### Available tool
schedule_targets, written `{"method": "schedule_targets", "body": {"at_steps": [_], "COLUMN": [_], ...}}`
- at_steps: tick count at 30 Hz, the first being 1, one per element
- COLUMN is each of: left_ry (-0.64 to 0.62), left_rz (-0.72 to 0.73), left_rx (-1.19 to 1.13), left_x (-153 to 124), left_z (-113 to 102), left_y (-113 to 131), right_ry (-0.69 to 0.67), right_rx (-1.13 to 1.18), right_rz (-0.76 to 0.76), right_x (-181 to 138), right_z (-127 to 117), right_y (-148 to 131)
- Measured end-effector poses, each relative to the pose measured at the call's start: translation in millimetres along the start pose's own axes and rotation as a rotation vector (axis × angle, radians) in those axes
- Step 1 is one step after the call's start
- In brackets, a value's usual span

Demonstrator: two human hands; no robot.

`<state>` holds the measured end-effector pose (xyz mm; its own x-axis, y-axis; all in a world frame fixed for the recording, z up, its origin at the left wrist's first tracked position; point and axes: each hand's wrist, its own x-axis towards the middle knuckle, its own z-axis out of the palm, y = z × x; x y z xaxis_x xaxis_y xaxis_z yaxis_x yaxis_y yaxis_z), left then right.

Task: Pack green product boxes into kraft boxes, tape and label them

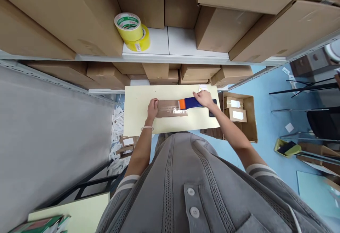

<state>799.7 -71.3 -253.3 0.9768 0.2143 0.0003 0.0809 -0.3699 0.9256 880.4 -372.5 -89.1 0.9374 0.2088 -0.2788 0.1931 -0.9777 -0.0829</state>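
Observation:
A long, flat brown cardboard box (168,107) lies on the pale yellow table (138,123), with shiny clear tape along part of it. My left hand (152,109) grips the box's left end, fingers closed around its edge. In my right hand (204,99) is a dark blue tape dispenser (191,103) with an orange front end, which rests on the right part of the box. My fingers wrap round its far end and hide part of it. A dark, flat object (212,109) lies beneath my right wrist, partly covered.
Two rolls of yellow tape (130,31) are stacked on the white shelf (159,43) ahead, among cardboard boxes. An open carton (251,116) with small labelled boxes stands right of the table. White paper strips (117,126) are heaped on the floor at left.

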Motion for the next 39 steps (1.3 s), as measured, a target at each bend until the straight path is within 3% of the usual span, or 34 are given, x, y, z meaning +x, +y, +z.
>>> {"method": "schedule_targets", "body": {"at_steps": [4,7,17,23,27,39], "left_ry": [-0.006,-0.007,0.008,0.028,0.052,0.056], "left_rz": [0.0,-0.005,-0.013,-0.035,-0.04,-0.042], "left_rx": [0.01,0.017,0.071,0.079,0.103,0.153], "left_x": [-1.1,-1.7,-3.9,-4.3,-3.7,-3.7], "left_z": [-0.2,-0.5,-1.2,2.0,5.7,6.7], "left_y": [-0.5,0.7,8.0,11.3,13.8,8.4], "right_ry": [0.057,0.076,-0.058,-0.134,-0.157,-0.231], "right_rx": [-0.066,-0.116,-0.125,-0.048,0.015,0.188], "right_rz": [0.09,0.125,0.093,0.08,0.12,0.328], "right_x": [-12.7,-17.6,-0.8,16.7,26.8,49.0], "right_z": [-1.4,7.7,51.2,74.5,83.2,101.1], "right_y": [80.8,102.6,79.9,52.4,42.0,47.5]}}
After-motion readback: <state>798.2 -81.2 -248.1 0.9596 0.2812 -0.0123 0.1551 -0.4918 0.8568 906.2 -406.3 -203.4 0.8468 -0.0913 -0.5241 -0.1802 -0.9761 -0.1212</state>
